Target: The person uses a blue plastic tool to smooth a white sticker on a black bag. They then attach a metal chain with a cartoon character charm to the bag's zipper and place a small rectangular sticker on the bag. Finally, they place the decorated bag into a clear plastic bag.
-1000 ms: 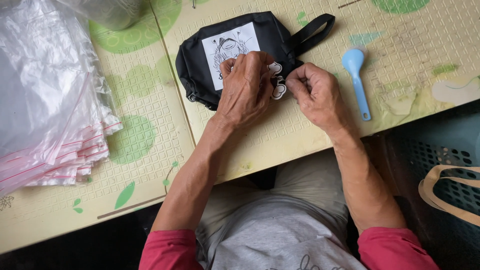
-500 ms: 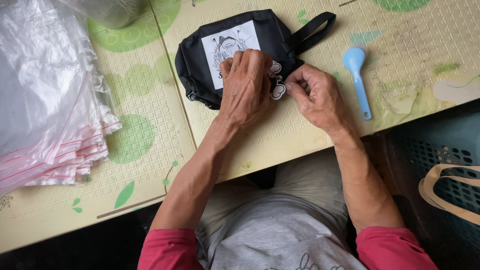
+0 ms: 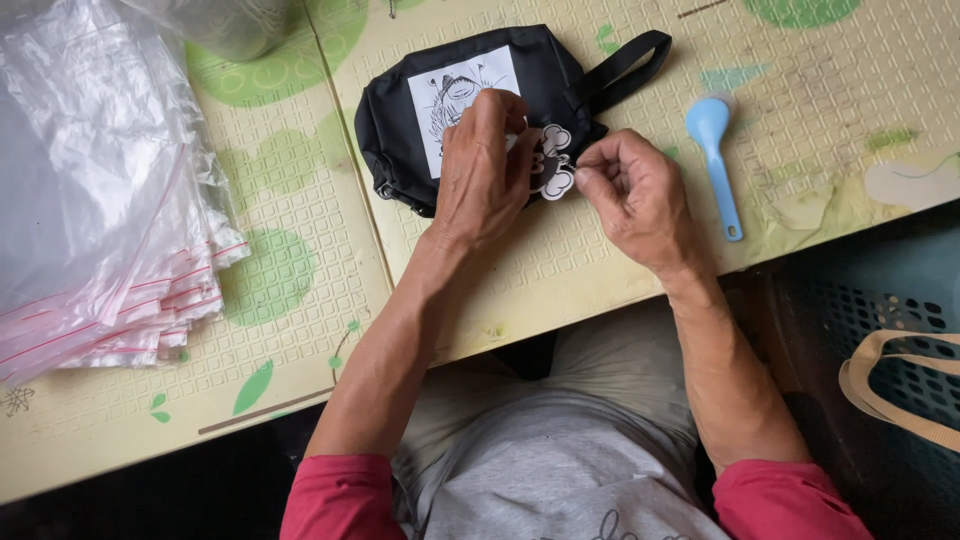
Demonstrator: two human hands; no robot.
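A small black pouch [image 3: 400, 150] with a white printed patch and a black strap lies on the yellow-green patterned mat. My left hand [image 3: 482, 170] rests on the pouch's right end, fingers pressing it down. A small black-and-white charm [image 3: 553, 165] hangs at the pouch's edge. My right hand [image 3: 632, 195] pinches at that charm with thumb and forefinger, just right of the left hand.
A stack of clear zip bags [image 3: 95, 190] with red seal lines lies at the left. A blue plastic spoon [image 3: 715, 160] lies right of my hands. A dark plastic crate [image 3: 890, 330] with a beige strap stands at the lower right, beside the mat's edge [image 3: 520, 335].
Both hands stay on the pouch; the fingers have shifted slightly around the charm. The pouch has hardly moved.
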